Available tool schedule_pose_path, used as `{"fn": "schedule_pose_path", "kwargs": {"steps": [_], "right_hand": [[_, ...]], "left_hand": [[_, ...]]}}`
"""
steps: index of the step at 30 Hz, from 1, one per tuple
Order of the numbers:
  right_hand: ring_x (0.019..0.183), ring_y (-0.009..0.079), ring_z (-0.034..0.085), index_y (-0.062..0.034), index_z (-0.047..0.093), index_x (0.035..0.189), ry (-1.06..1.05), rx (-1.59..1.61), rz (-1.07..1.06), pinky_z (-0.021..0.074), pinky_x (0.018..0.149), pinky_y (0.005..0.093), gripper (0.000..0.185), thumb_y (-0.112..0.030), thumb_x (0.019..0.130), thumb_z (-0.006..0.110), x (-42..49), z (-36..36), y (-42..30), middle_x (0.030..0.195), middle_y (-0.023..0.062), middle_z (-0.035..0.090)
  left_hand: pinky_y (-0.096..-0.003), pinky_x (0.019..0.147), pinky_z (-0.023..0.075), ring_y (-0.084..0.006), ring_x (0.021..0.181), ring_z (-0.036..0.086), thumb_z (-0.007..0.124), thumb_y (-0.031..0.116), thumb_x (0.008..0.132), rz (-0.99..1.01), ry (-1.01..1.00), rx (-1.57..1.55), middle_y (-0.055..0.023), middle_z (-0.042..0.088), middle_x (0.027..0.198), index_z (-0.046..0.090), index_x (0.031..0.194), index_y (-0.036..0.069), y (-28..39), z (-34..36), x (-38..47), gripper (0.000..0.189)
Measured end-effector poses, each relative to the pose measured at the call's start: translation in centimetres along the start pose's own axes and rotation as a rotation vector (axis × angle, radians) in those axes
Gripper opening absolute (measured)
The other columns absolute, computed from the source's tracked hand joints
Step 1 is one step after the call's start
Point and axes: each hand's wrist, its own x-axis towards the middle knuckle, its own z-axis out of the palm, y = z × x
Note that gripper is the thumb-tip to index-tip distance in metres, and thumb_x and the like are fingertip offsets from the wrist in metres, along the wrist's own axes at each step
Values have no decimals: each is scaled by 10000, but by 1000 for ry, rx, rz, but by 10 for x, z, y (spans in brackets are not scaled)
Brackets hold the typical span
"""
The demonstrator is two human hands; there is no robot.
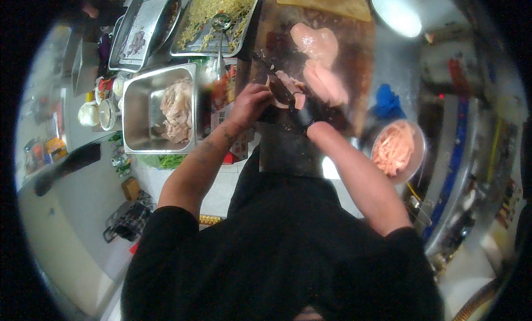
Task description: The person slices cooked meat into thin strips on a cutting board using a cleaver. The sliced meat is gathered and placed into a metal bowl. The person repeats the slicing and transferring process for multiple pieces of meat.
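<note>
My left hand (251, 102), bare, is at the near left of a dark cutting board (357, 71), its fingertips closed on a thin pale piece of meat. My right hand (305, 113), in a black glove, grips a dark-bladed knife (279, 89) whose blade lies close to the left fingertips. Just beyond the blade is a cut piece of pinkish meat (291, 80). Farther up the board lie raw pieces of what looks like chicken breast (318, 42), with another pale pink piece (326, 84) nearer to me. Blade and fingers partly hide the contact point.
To the left, a deep steel pan (160, 151) holds pale meat pieces. Behind it, a steel tray (208, 54) carries bean sprouts and a ladle (221, 23). At right, a round bowl (422, 154) contains meat strips beside crumpled blue material (388, 101). A yellowish board (324, 1) lies at the far edge.
</note>
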Motion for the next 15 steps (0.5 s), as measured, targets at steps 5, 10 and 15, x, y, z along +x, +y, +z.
{"fn": "schedule_pose_path", "kwargs": {"steps": [5,10,15], "right_hand": [[994,437,769,-23,792,1134,267,88,-194,584,857,485,294,-236,1043,612,-27,4,-1,1036,283,777],[958,434,758,-21,807,1063,-85,-115,281,578,854,482,306,-272,1030,635,-28,20,53,1049,285,774],[954,435,756,-30,803,1085,-50,-64,171,578,855,469,288,-273,1016,664,-43,5,45,1051,283,775]], "left_hand": [[-445,970,578,-361,1123,691,848,86,873,0,-46,43,-123,738,1179,797,1127,100,2,-1,2,260],[-454,959,582,-374,1108,695,845,91,879,13,-65,43,-134,723,1170,790,1162,103,7,-7,6,289],[-459,935,591,-391,1075,699,827,80,897,-84,-83,105,-160,708,1129,783,1202,93,7,-5,11,309]]}}
